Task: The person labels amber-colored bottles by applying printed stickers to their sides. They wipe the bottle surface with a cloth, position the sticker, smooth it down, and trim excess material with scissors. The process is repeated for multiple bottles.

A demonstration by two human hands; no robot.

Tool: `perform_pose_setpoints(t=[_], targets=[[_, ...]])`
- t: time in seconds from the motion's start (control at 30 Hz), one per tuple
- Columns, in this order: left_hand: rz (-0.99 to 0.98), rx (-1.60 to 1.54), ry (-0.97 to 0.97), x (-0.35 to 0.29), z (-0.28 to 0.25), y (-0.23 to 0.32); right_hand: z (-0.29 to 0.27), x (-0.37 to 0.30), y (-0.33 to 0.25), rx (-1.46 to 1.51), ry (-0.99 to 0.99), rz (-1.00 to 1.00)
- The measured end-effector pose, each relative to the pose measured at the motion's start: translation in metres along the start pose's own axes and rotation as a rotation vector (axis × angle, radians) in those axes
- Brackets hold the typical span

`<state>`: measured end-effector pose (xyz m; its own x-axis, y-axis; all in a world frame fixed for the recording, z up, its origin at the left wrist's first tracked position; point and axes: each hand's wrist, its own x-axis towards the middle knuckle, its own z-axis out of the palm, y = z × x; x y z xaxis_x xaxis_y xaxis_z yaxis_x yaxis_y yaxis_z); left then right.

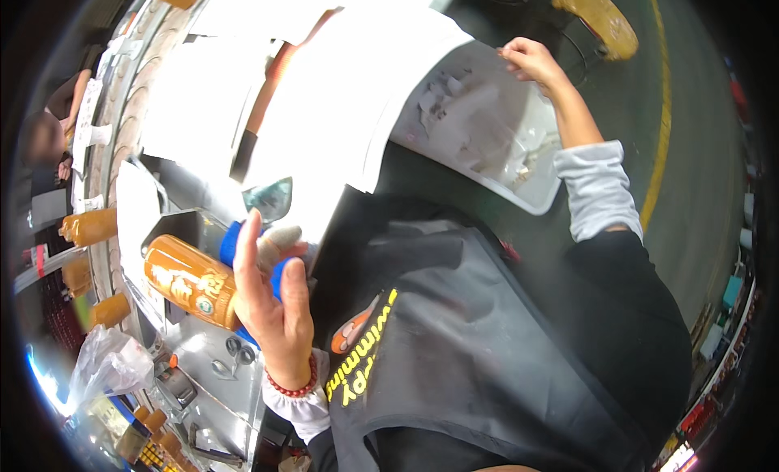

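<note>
My left hand (280, 314), a red bead bracelet at its wrist, is raised at the table's near side with thumb and forefinger stretched apart. Blue bands and a grey cover show about its other fingers, which are partly hidden. Just left of this hand, an orange-brown bottle (191, 281) lies tilted; I cannot tell whether they touch. Over the far rim of a white bin (540, 208), my right hand (531, 62) is closed in a pinch. Anything between its fingertips is too small to name. Pale scraps (442, 103) lie in the bin.
The white tabletop (324, 90) is glaringly bright. Scissors (239, 350) and a clear plastic bag (114, 362) are at lower left. More brown bottles (89, 227) stand along a curved conveyor (126, 123), with another person (61, 131) beyond. A yellow object (599, 17) is at upper right.
</note>
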<state>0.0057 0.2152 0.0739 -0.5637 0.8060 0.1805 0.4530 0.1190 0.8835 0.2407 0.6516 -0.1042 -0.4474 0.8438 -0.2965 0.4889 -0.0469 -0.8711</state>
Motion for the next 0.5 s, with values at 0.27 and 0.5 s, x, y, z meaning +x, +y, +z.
perform_pose_setpoints(t=[0.27,0.5], targets=[[0.104,0.039,0.365,-0.030,-0.048,-0.002,0.074,0.037,-0.182,0.059,-0.338,-0.596],[0.065,0.227,0.841,-0.059,-0.098,-0.036,0.327,0.121,-0.320,-0.230,-0.578,-0.865]])
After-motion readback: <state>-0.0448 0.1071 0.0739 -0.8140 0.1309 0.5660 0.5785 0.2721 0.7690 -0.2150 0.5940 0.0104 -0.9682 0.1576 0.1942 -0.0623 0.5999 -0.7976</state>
